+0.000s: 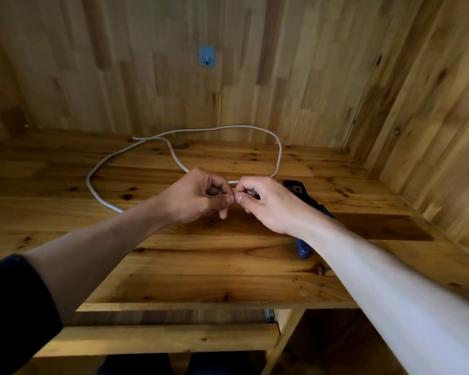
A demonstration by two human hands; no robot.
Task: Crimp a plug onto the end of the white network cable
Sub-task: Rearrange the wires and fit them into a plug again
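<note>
Head view, left hand (198, 194): I see it curled nearly closed above the wooden desk (228, 266), fingertips pinched together at its right edge; what they pinch is too small for me to tell.
Head view, right hand (266, 204): curled tight too, thumb and forefinger clamped on a small clear plug (251, 192), its fingertips almost touching those of the left hand.
White network cable (278, 155): it lies in a wide loop on the desk beyond both hands; one run passes behind the left hand, another comes in between the two hands from the far side.
Cable end: hidden inside the pinch, I cannot tell how far it sits in the plug.
Crimping tool (295, 188): black head just right of the right hand, blue handles under that wrist.
Blue wall hook (207, 56): on the panel well beyond the hands.
</note>
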